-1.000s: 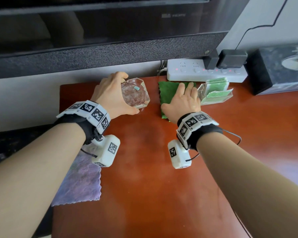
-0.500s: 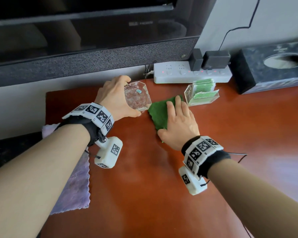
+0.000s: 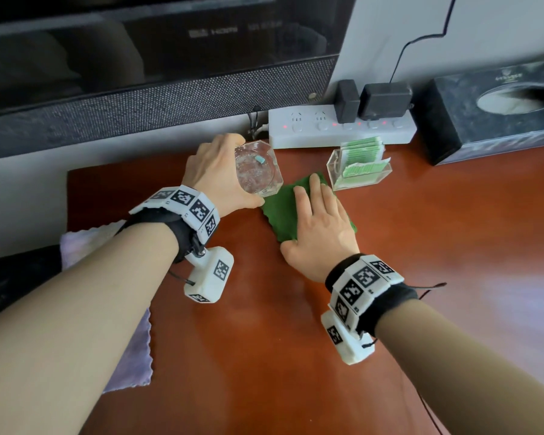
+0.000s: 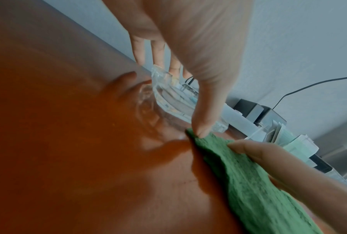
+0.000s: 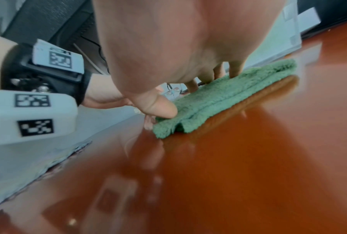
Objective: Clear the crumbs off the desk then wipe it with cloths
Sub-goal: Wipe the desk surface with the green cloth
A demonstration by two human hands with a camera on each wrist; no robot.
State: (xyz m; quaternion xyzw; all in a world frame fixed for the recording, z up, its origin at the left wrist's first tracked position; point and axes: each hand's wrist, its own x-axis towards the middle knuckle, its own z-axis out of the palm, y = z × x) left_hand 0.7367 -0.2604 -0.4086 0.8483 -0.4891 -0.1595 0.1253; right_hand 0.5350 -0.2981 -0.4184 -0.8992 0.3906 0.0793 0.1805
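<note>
My left hand grips a clear glass dish at the back of the red-brown desk. A small teal scrap lies in the dish. In the left wrist view the thumb and fingers clamp the dish by its rim; whether it touches the desk I cannot tell. Just right of it my right hand lies flat on a folded green cloth, fingers straight. In the right wrist view the fingers press on the green cloth, the thumb at its near corner.
A purple cloth hangs over the desk's left edge, partly under my left forearm. Behind the green cloth stand a clear holder of green packets, a white power strip with black plugs and a dark tissue box. A TV fills the back.
My right hand has slid the green cloth back from the power strip toward me and closer to the dish. The left hand keeps its grip on the dish.
</note>
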